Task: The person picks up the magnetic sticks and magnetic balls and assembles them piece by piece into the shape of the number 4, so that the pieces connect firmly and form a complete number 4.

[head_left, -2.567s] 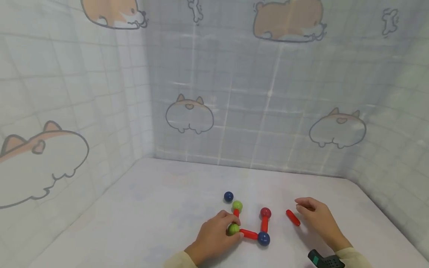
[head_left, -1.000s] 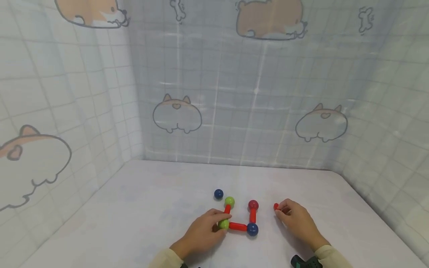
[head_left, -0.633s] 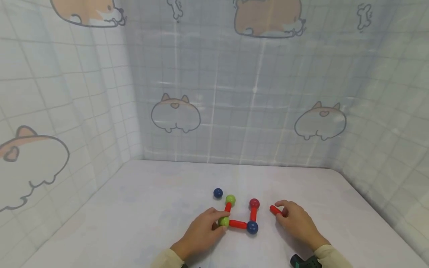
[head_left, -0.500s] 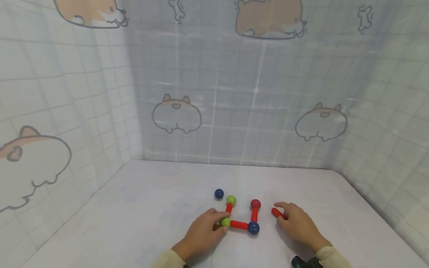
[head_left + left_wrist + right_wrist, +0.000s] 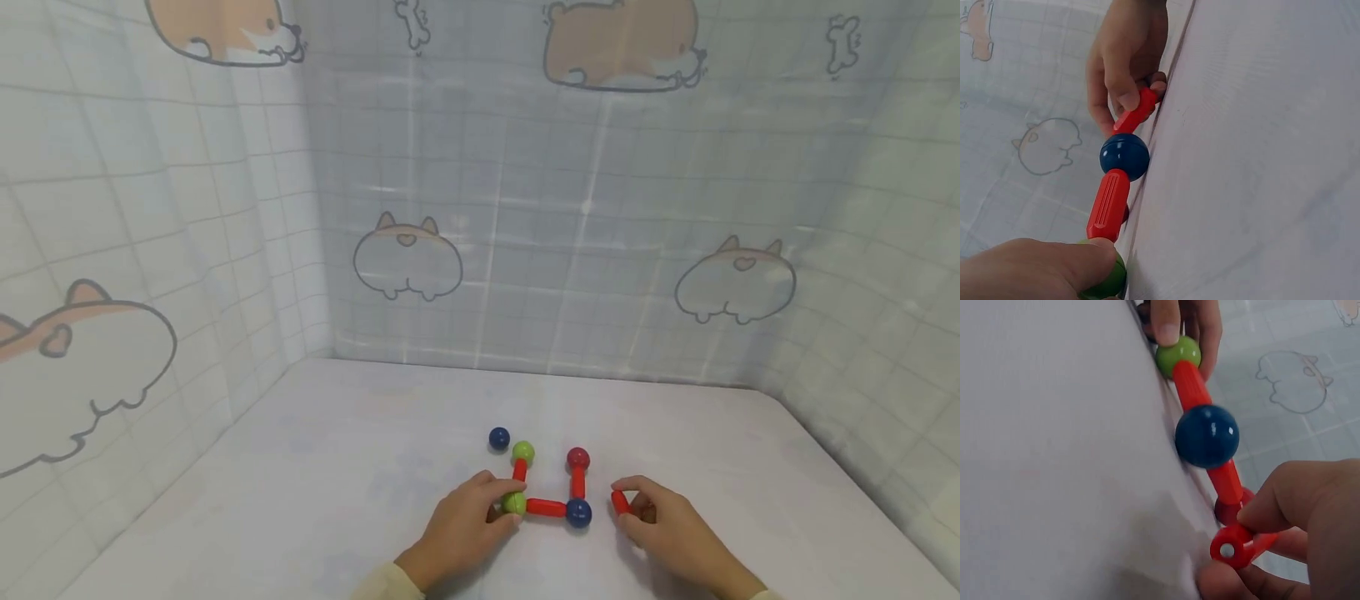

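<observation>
Magnetic rods and balls form a U on the table. My left hand (image 5: 468,523) pinches its front green ball (image 5: 514,504) between thumb and fingers. From there a red magnetic rod (image 5: 546,507) runs right to a blue ball (image 5: 578,513). Another red rod (image 5: 577,482) leads back from that to a red ball (image 5: 577,458), and a short red rod (image 5: 520,470) joins the two green balls on the left. To the right of the U, my right hand (image 5: 667,529) pinches a loose red magnetic rod (image 5: 620,502), its metal end (image 5: 1227,550) facing the right wrist camera.
A single dark blue ball (image 5: 498,438) lies behind the rear green ball (image 5: 523,452). The pale table (image 5: 360,433) is bounded at the back and sides by cloth walls (image 5: 510,250) printed with cartoon dogs.
My right hand has taken up the red rod that lay on the table, brought it nearer the U and turned it in its fingers. My left hand stays on the front green ball.
</observation>
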A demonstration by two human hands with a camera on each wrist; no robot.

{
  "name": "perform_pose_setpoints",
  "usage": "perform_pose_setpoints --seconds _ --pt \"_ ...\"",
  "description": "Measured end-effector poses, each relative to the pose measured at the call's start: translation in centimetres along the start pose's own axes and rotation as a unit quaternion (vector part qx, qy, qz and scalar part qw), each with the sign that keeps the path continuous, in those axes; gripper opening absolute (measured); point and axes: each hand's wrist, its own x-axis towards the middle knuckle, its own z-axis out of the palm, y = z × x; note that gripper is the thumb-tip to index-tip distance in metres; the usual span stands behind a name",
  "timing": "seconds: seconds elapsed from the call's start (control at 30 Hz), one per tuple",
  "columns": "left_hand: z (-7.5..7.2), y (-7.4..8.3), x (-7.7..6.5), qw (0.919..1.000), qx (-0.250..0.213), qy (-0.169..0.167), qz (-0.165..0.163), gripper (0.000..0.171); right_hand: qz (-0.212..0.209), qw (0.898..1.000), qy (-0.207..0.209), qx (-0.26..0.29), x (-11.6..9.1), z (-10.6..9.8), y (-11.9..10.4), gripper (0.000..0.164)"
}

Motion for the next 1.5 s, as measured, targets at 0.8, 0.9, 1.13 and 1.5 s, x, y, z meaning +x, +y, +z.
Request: perform_pose_setpoints --seconds 0.8,0.9,1.13,1.5 --pt "-0.1 0.4 -0.3 0.9999 -0.003 0.011 0.006 0.037 0.008 0.995 -0.056 0.087 -1.5 1.2 -1.5 0.032" --pt "0.1 0.4 -0.2 0.9999 -0.001 0.009 0.004 0.036 0.017 0.995 -0.058 0.084 -1.7 1.3 -1.7 0.033" --pt "0.1 0.1 0.0 0.9999 -0.005 0.009 0.008 0.036 0.012 0.991 -0.073 0.112 -1.8 1.5 -2.2 0.035" --pt "-0.2 0.0 -0.2 0.9995 -0.002 0.018 0.024 0.035 0.012 0.988 -0.076 0.133 -1.7 2.4 -2.7 0.034"
